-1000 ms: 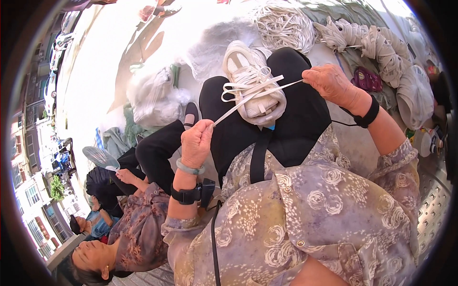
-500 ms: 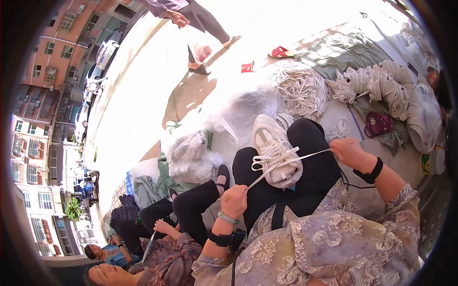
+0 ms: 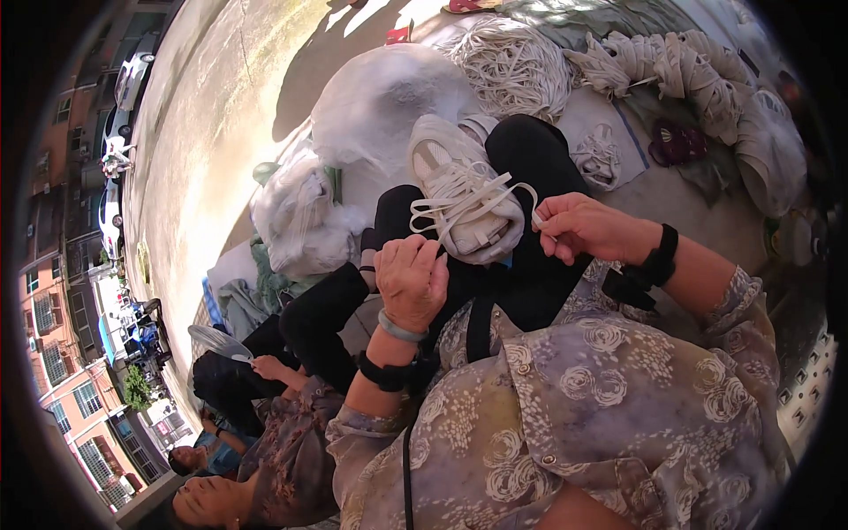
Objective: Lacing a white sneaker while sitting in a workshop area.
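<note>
A cream sneaker rests between my knees, with a pale flat shoelace threaded through it and looping over its top. Just left of the sneaker, my left hand is closed, its fingertips pinched on one end of the lace; that end is mostly hidden by the fingers. To the right, my right hand pinches the other end between thumb and fingers. The lace hangs in a slack arc from the sneaker to that hand. Part of a second light shoe shows behind the first.
Clear plastic bags with pale contents lie ahead. A heap of white laces sits beyond. Another light shoe and bundled pale straps are at right. At left sits a person holding a translucent fan.
The lace, stretched taut before, is now slack on the right. My right hand has come in closer to the sneaker. The view has shifted, and the walking person has almost left it.
</note>
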A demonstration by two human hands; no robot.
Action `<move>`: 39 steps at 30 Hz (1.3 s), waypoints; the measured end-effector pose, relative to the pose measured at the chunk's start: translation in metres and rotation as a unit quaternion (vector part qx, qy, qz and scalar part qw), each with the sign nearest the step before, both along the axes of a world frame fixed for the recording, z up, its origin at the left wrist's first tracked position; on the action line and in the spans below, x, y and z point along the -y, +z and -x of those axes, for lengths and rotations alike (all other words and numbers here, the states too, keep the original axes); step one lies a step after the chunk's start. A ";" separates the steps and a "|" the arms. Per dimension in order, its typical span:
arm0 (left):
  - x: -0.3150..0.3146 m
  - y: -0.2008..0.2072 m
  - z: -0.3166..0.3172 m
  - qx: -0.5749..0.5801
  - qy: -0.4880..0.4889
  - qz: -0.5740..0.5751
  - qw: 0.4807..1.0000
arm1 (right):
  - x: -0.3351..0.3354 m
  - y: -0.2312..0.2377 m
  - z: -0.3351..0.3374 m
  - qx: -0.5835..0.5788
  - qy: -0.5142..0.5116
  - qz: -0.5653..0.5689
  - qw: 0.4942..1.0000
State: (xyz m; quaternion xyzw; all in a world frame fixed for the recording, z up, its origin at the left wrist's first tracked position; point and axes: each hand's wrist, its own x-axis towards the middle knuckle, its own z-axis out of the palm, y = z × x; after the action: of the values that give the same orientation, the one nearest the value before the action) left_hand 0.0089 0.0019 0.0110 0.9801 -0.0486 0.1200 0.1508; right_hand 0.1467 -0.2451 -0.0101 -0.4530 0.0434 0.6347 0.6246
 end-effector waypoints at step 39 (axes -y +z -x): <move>-0.010 -0.018 -0.018 -0.117 0.158 0.462 0.865 | -0.056 -0.010 -0.024 0.684 0.041 -0.071 0.725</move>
State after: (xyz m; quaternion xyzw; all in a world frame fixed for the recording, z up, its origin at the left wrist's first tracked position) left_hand 0.0265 0.0123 -0.0066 0.7996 0.1858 0.0350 0.5700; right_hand 0.1709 -0.1889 -0.0204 -0.7197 -0.4592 0.1793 0.4890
